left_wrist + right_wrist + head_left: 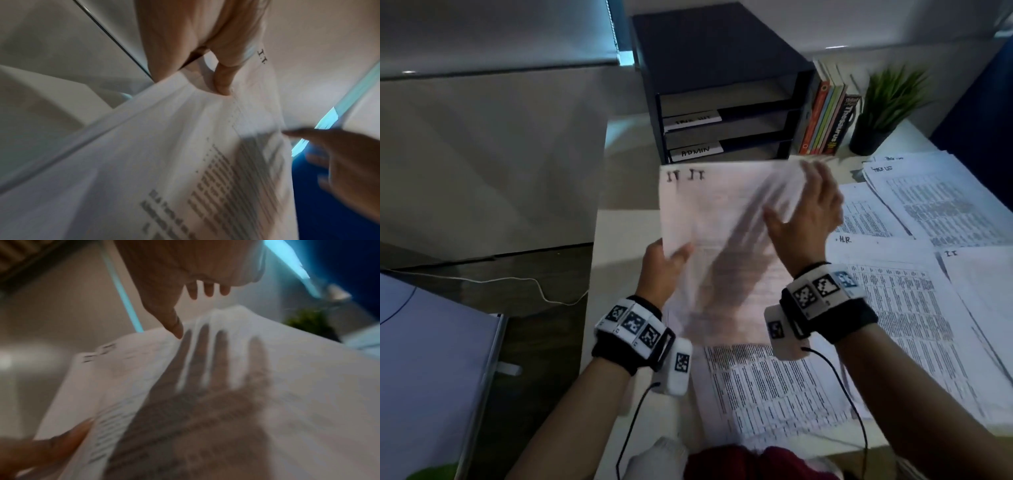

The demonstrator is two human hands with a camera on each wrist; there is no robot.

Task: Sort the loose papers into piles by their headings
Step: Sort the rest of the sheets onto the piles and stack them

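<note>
1. Nearest the person, a printed sheet (763, 387) lies flat at the desk's (626, 236) near edge, partly under the raised papers.
2. The left hand (664, 270) pinches the lower left edge of a small sheaf of papers (722, 240), thumb on the front and fingers behind; the left wrist view shows the paper puckered where the thumb presses.
3. The sheaf is held up off the desk, tilted toward the person, above the near left part. Two handwritten "IT" headings at its top left corner suggest at least two sheets, slightly offset.
4. The right hand (808, 212) is at the sheaf's upper right corner. Its fingers are spread and fairly straight, blurred by motion, and it casts a shadow on the page. Whether it only touches the top sheet or has caught its corner, I cannot tell.
5. The paper looks light, thin and floppy, and it bows between the hands. A pinch at an edge or corner should be enough. Peeling the top sheet from one corner seems the safest way to separate it without creasing.
6. Further right, piles lie side by side on the desk: one headed "H.R." (876, 270), and one headed "IT" (983, 291) at the right edge, probably where these sheets belong.
7. Toward the far right corner is another pile (935, 198), its heading too blurred to read.
8. At the far edge stand a tray rack (722, 85) with an "ADMIN" label, a row of books (828, 120) and a potted plant (887, 106).
</note>
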